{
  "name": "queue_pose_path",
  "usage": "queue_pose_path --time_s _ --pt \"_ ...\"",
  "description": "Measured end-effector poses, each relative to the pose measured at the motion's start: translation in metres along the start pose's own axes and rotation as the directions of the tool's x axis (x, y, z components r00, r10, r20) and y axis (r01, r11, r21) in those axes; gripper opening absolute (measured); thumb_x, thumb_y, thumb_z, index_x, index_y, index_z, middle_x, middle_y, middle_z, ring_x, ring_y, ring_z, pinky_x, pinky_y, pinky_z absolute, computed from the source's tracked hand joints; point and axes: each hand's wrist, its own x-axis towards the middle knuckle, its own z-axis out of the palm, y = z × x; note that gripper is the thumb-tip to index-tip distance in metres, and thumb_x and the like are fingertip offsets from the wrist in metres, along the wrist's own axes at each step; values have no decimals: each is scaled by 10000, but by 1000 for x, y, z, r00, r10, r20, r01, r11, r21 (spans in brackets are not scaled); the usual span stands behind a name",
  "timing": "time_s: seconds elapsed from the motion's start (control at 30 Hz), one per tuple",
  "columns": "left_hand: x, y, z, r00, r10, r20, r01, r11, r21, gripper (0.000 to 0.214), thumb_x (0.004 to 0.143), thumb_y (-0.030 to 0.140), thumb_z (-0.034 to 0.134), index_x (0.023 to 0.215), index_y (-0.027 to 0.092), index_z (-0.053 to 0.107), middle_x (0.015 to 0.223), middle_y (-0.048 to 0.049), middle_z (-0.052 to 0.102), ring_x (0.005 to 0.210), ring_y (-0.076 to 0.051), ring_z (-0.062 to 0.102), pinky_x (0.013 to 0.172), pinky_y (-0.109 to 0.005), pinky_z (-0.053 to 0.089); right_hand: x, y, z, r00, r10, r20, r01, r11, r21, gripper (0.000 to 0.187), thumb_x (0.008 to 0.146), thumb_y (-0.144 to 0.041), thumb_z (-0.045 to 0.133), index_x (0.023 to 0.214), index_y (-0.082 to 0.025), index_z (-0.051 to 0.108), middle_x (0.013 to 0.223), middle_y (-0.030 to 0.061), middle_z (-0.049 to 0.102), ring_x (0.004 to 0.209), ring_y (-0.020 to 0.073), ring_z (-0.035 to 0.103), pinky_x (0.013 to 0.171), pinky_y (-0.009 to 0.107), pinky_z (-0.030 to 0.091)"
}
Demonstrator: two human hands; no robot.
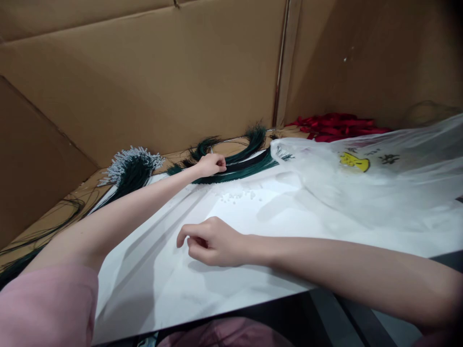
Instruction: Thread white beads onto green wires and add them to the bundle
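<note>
My left hand reaches out to the back of the white board and is closed, its fingers pinched over bundles of dark green strands. What sits between those fingertips is too small to make out. Closer to me, my right hand hovers low over the white surface. Its fingers are bent and the index finger stands apart from the others, with nothing visible in them. Between the two hands lie several small white beads.
At the left back rests a green bundle with pale tips. A clear plastic bag with a yellow print covers the right side. Red ribbon is heaped behind it. Cardboard walls enclose the back; loose dark strands lie left.
</note>
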Motion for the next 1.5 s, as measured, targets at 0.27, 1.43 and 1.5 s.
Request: queue_pose_path --time_s 0.27,1.43,1.5 --pt "-8 -2 2 1000 7 -29 -9 999 -44 151 823 315 582 858 191 660 832 -22 689 768 -165 585 732 -275 417 2 0 1 1000 6 6 -6 1000 -2 179 807 -118 446 872 -183 599 534 -67 446 508 95 428 604 200 395" --pt "-5 0 2 998 18 -64 -20 999 -39 214 695 366 752 831 203 723 732 0 678 720 -161 589 695 -272 361 2 -2 -2 1000 -12 -9 12 1000 27 195 805 -108 440 842 -153 626 526 -65 435 483 79 422 569 196 375" --pt "-5 0 2 998 18 -67 -20 999 -39 187 701 344 740 821 202 723 730 -1 677 716 -159 584 692 -271 362 2 -2 -2 1000 -10 -7 10 1000 28 195 805 -109 440 842 -155 627 527 -65 436 484 79 424 572 196 377"
